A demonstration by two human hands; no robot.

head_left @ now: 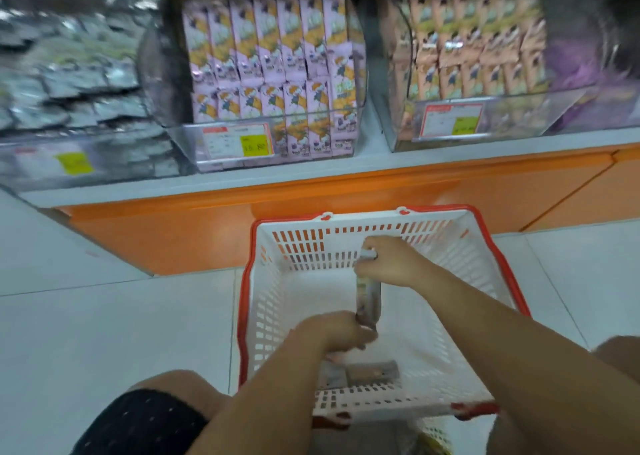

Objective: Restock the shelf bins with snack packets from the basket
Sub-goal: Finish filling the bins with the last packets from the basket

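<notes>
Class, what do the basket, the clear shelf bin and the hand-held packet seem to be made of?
Basket: matte white moulded plastic, judging by its slotted walls and red rim. Shelf bin: glossy clear acrylic, probably; pink packets show through. Held packet: likely printed plastic film, though blurred.

The basket [346,243] sits on the floor [104,316], right in front of the shelf [372,125]. On the shelf stand a left bin [86,163], a middle bin [304,132] and a right bin [519,115]. In the basket, the right hand [391,264] holds a packet [369,302] by its far end, the left hand [332,330] by its near end. Other packets [374,373] lie by the basket's near edge.
</notes>
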